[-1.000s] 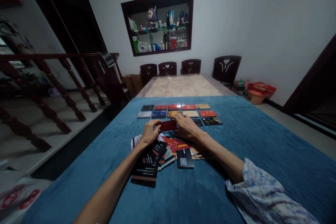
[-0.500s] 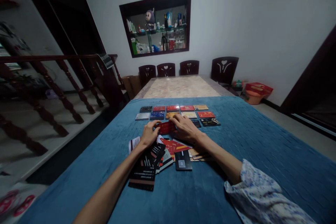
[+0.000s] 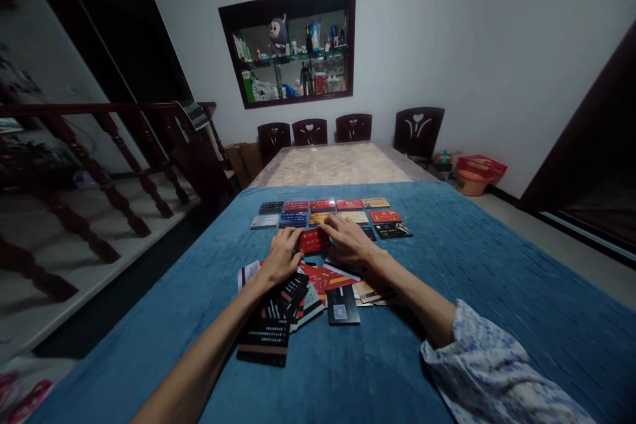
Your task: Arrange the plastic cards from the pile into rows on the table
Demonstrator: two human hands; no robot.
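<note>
Glossy red rectangular card [image 3: 312,240] sat at centre of frame. Left hand [image 3: 282,257]: fingers gripped its left end. Right hand [image 3: 352,238]: fingers gripped its right end. Straight rows of multicoloured cards [image 3: 322,205] lay above; loose black, red and pale cards [image 3: 311,303] below. Best handling, as judged, wanted light, equal pressure and fingertips clear of the rows.

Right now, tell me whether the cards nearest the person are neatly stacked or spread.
Spread: the black cards and red cards beside them lie at differing angles, some overlapping.
</note>
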